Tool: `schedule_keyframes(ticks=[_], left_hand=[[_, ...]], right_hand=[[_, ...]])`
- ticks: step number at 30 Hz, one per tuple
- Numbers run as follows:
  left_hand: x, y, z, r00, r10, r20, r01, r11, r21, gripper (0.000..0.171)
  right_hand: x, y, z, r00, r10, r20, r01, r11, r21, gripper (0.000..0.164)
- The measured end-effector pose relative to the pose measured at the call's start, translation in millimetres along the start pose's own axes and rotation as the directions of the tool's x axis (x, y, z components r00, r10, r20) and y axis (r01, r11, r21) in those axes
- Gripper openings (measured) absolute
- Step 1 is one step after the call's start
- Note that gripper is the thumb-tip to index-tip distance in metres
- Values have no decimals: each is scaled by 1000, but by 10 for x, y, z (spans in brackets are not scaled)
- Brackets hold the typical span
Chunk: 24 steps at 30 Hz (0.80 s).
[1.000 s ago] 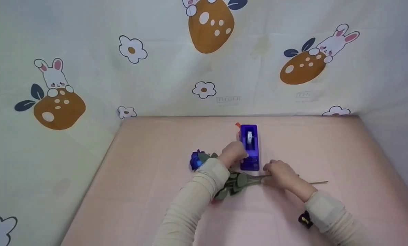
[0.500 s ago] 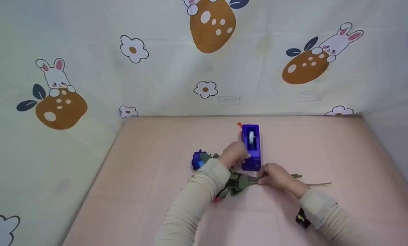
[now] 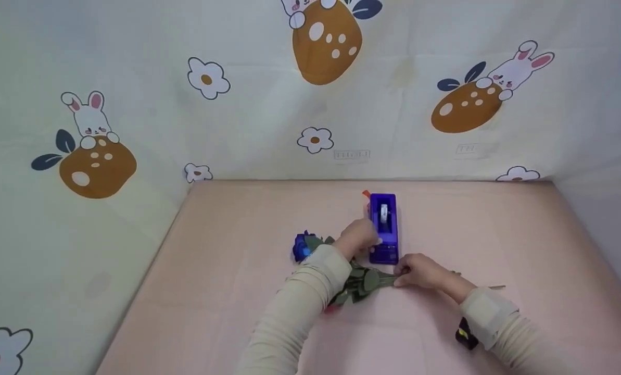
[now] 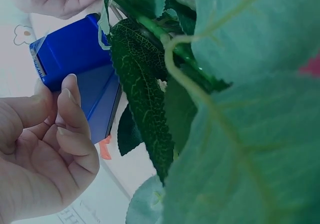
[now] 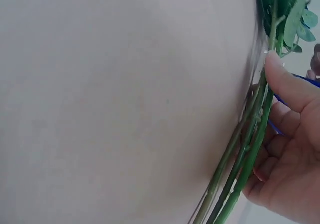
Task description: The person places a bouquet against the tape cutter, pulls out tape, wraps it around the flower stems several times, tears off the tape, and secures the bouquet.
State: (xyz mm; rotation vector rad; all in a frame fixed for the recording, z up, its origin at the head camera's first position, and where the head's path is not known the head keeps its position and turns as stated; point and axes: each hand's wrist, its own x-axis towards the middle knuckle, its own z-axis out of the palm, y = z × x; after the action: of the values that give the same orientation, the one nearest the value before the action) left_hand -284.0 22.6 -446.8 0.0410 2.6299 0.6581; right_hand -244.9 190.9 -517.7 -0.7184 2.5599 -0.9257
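In the head view, my left hand (image 3: 359,237) is at the left side of a blue-purple tape dispenser (image 3: 388,239) with a roll of tape in it. The left wrist view shows that thumb and curled fingers pinching an edge of the dispenser (image 4: 75,53). My right hand (image 3: 422,272) pinches a bunch of artificial flower stems just in front of the dispenser. In the right wrist view its thumb lies across the green stems (image 5: 250,144). A blue rose (image 3: 302,247) tops the bunch at the left, beyond green leaves (image 3: 371,280). My left forearm hides part of the flowers.
A small black object with a yellow mark (image 3: 465,334) lies by my right sleeve. An orange-red tab (image 3: 366,194) shows at the dispenser's far left. A pink cloth (image 3: 227,312) covers the table, with patterned fabric (image 3: 253,114) behind it.
My right hand has moved slightly left along the stems, and its fingers have closed round them. My left hand stays at the dispenser. The head view has shifted a little.
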Motion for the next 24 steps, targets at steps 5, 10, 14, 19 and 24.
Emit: schedule_keyframes(ticks=[5,10,14,19,24], left_hand=[[-8,1,20,1000,6,2,-6,1000,-22,23],[11,8,26,1000,20,-7,-20,999,43,23],[24,21,28,1000,25,-5,-24,995,96,23],[36,-10,18,999,36,-13,-35,998,61,25],[52,-71,-12,995,83,-54,-80,995,59,21]], right_hand=[[-7,-23,20,1000,25,-10,-26,998,-65,18],[-30,-21,42,999,-7,-42,2,992,-123,14],[-48,2,50,996,-67,-51,60,990,-130,10],[-45,26,51,992,-121,-31,118,988,-103,8],[-56,46,50,990,-137,-25,135,988,-79,9]])
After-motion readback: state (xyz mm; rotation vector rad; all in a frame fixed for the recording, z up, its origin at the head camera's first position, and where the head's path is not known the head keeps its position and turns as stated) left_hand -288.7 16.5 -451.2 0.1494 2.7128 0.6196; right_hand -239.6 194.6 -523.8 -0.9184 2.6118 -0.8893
